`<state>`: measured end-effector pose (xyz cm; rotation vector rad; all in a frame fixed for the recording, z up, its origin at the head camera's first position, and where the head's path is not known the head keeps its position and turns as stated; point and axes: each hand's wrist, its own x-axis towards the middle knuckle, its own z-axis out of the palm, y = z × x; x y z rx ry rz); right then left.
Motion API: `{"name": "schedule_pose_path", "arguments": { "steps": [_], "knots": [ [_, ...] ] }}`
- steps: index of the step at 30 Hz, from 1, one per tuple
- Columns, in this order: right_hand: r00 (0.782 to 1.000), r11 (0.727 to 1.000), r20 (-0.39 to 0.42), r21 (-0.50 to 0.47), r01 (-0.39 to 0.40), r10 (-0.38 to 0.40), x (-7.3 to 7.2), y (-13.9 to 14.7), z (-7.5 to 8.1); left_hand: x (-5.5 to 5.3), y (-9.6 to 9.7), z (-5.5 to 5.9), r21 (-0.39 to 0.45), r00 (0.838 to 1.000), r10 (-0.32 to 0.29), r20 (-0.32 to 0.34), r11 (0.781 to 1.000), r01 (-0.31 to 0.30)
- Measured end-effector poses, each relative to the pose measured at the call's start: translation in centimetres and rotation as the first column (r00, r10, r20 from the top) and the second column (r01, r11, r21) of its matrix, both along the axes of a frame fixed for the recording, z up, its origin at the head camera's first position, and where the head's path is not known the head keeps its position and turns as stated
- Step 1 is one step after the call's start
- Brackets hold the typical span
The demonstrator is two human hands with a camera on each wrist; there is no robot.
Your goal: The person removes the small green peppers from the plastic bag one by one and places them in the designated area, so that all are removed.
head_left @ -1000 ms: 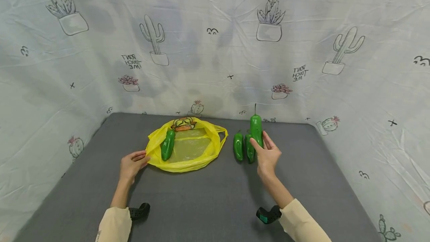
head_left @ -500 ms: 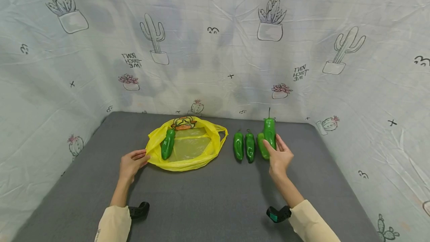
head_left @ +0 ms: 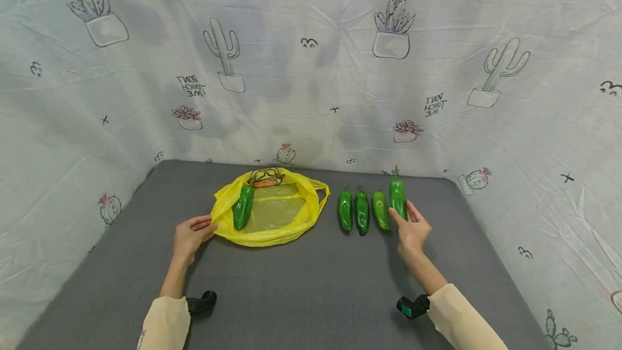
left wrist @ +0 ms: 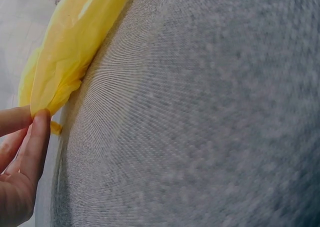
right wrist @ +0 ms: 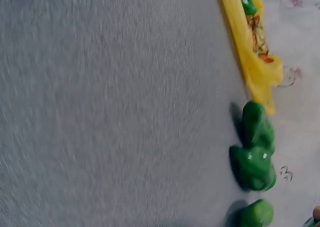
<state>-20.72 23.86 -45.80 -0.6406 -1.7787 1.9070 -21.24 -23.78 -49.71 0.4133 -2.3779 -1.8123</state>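
My left hand (head_left: 191,237) pinches the left rim of a yellow plastic bag (head_left: 264,240), whose mouth gapes upward. The left wrist view shows thumb and finger on the thin plastic (left wrist: 70,47). Inside the bag, at its left side, lies one green pepper (head_left: 243,208). With my right hand (head_left: 413,232) I grip another green pepper (head_left: 397,194) by its lower part, stem end away from me. It is at the right end of a row; whether it touches the table I cannot tell. Left of it lie a lighter green pepper (head_left: 380,211) and two darker peppers (head_left: 362,212).
A dark grey cloth (head_left: 291,296) covers the table. Behind it and at both sides hangs a pale curtain (head_left: 311,80) printed with cacti. The bag's handle loop (head_left: 322,193) reaches toward the row of peppers. Black devices (head_left: 206,304) are worn on both wrists.
My right hand has carried its pepper rightward and lower, past the other peppers, to the row's right end. The lighter pepper has come into sight. My left hand keeps its place on the bag.
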Motion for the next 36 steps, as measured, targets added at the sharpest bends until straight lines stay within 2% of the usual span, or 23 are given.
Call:
{"name": "schedule_pose_path", "arguments": {
  "steps": [6,16,36],
  "knots": [
    [0.998,1.0,0.061,0.022,-0.013,0.011,-1.0,1.2,-0.8,0.1,0.0,0.1,0.013,1.0,0.0,0.001,1.0,0.0],
    [0.988,0.989,0.147,0.135,-0.06,0.039,-1.8,1.8,-2.2,0.1,-0.2,0.2,0.019,1.0,-0.001,0.001,1.0,0.001],
    [0.983,0.985,0.182,0.163,-0.058,0.028,-1.6,1.9,-3.3,0.0,-0.1,-0.2,-0.002,1.0,0.006,0.0,1.0,-0.006]
  ]
}}
